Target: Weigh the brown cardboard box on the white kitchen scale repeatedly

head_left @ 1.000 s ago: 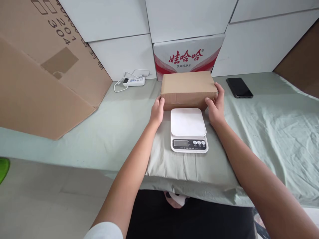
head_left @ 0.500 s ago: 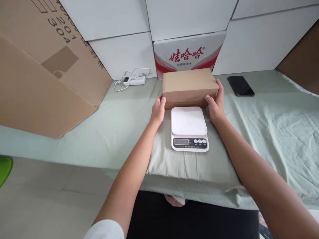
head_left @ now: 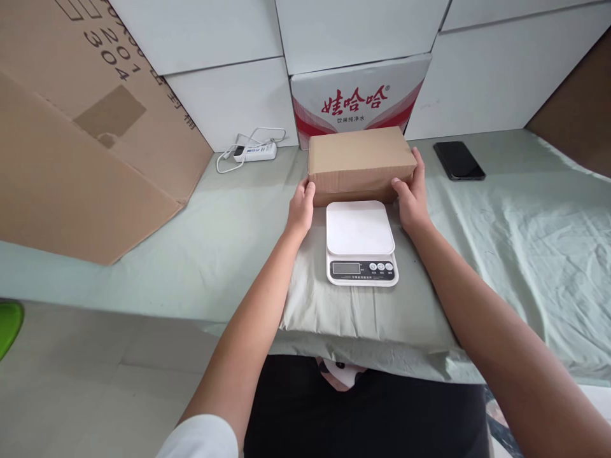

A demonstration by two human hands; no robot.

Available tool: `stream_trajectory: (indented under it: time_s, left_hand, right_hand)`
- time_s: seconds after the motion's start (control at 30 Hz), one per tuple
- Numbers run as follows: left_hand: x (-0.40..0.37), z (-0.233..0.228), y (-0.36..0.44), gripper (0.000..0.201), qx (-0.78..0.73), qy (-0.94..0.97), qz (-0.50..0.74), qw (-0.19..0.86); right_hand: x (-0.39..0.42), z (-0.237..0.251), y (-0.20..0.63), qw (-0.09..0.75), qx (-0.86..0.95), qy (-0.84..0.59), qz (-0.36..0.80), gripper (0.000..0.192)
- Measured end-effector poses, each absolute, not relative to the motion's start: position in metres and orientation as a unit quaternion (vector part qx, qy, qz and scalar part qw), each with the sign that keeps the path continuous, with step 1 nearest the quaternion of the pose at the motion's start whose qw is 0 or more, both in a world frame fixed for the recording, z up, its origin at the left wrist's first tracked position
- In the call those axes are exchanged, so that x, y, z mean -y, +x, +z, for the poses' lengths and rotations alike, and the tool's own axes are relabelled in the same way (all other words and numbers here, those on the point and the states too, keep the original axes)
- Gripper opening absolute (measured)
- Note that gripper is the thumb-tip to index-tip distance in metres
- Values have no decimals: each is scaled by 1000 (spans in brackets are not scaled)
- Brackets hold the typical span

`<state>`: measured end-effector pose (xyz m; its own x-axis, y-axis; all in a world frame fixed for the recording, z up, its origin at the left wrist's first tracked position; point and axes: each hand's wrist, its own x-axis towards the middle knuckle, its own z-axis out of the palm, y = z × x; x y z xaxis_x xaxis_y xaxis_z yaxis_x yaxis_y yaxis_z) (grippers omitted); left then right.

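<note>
A closed brown cardboard box sits behind a white digital kitchen scale on the cloth-covered table. My left hand grips the box's left end, thumb at the front corner and the other fingers mostly hidden. On the opposite end, my right hand holds the box with its thumb on the front face and fingers along the right side. The scale's white platform carries nothing, and its display looks blank. Between my forearms, the scale's button panel faces me.
Behind the box stands a white carton with red lettering, against white panels. A black phone lies at right. A white device with a cable lies at back left, near a large cardboard carton. Pale green cloth covers the table.
The view has shifted slightly, so everything sits a little higher and further left in the picture. Both hands keep their hold on the box, which has not visibly moved against the scale.
</note>
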<state>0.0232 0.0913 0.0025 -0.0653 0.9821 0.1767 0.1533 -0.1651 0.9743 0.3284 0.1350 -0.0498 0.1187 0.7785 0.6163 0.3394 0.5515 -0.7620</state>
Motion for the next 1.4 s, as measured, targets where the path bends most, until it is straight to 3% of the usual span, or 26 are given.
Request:
stream_trajectory:
  time_s: [0.4, 0.93, 1.4]
  left_hand:
    - [-90, 4, 23, 73, -505, 562, 520, 398]
    - [-86, 6, 23, 64, -509, 556, 519, 404]
    - [-88, 5, 23, 70, -506, 559, 521, 401]
  right_hand:
    - [-131, -46, 328, 601, 629, -455, 190, 100]
    - [-124, -39, 325, 585, 630, -467, 207, 102]
    - [-124, -38, 322, 595, 613, -478, 204, 102]
